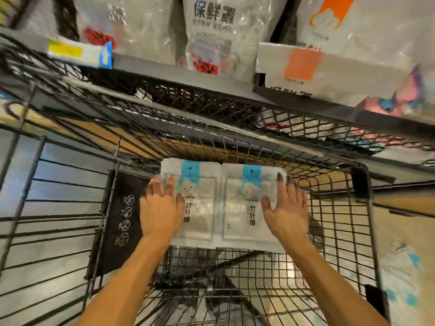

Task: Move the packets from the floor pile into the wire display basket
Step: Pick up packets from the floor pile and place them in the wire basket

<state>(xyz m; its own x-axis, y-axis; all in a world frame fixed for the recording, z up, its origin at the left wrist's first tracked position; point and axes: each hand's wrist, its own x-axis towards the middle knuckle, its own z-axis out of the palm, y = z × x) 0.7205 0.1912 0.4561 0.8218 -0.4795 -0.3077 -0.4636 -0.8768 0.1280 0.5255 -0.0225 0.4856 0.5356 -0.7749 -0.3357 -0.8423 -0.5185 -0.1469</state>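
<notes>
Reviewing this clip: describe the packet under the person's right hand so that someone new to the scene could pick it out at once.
Start at the wire display basket in the lower middle of the view, below the shelf of hanging bags. Two flat white packets with blue cloud tabs lie side by side on its mesh floor. The right packet is the one under the right hand; its twin, the left packet, lies under the left hand.

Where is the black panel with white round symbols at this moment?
In the head view, the black panel with white round symbols hangs on the left wall of the wire display basket, just left of the left hand.
</notes>
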